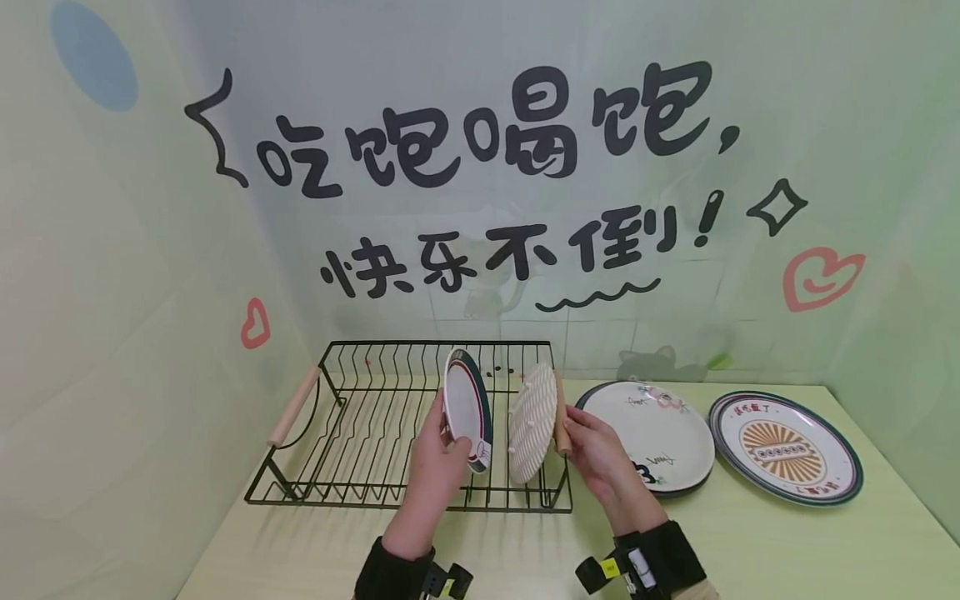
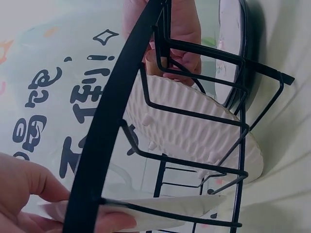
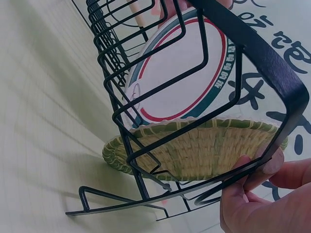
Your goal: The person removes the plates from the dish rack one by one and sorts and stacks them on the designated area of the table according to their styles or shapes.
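My left hand (image 1: 432, 479) holds a white plate (image 1: 462, 408) with a dark green and red rim by its edge, thumb on the near side. The plate stands steeply on edge among the wires of a black dish rack (image 1: 390, 342). To its right, a basket-like plate (image 1: 532, 423) stands upright near the rack's right end. Its back is white and ridged with small feet; its inner face (image 3: 194, 148) shows a woven pattern with a green rim. My right hand (image 1: 602, 461) grips the rack's right wooden handle (image 2: 155, 61) between thumb and fingers.
Right of the rack lies a stack of white plates (image 1: 660, 425) with flower and cartoon prints. Beyond it sits another stack of dark-rimmed plates (image 1: 783, 450) with a sunburst print. The rack's left wooden handle (image 1: 294, 407) points toward the left wall. A printed backdrop (image 1: 480, 217) stands behind.
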Tool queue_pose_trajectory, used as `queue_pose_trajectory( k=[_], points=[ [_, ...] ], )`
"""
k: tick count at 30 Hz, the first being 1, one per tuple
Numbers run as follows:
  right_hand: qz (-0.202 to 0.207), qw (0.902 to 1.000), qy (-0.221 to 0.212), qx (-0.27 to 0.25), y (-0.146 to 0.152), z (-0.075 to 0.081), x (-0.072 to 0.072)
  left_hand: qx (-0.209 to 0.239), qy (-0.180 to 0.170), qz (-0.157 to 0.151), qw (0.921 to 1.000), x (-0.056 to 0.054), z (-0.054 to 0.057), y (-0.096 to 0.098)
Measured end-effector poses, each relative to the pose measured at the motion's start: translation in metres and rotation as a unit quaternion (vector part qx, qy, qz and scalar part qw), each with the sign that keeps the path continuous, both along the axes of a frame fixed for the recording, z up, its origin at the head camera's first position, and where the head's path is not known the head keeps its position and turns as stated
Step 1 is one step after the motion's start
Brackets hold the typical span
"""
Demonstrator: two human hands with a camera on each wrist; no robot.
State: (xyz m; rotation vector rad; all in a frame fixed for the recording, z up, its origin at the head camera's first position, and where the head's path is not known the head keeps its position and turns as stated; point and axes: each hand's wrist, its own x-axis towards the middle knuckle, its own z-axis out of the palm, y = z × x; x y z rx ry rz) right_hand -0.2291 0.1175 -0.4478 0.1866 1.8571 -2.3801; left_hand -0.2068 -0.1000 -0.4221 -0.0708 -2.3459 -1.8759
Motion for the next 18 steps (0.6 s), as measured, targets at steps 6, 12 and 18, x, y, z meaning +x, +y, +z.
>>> queue_pose_trajectory(
  k=[6, 12, 18],
  points=[
    [-0.008, 0.9999, 0.005, -0.012, -0.0011, 0.0000, -0.0010, 0.056, 0.016, 0.027, 0.9980, 0.0020, 0.0066, -0.0040],
    [-0.009, 0.9998, 0.006, -0.015, -0.0012, 0.0004, -0.0006, 0.144, 0.014, 0.047, 0.9884, 0.0057, 0.0100, -0.0070],
    [-0.006, 0.9999, 0.002, -0.011, -0.0017, 0.0019, 0.0003, 0.222, 0.035, 0.067, 0.9720, 0.0073, 0.0078, -0.0103]
  ],
)
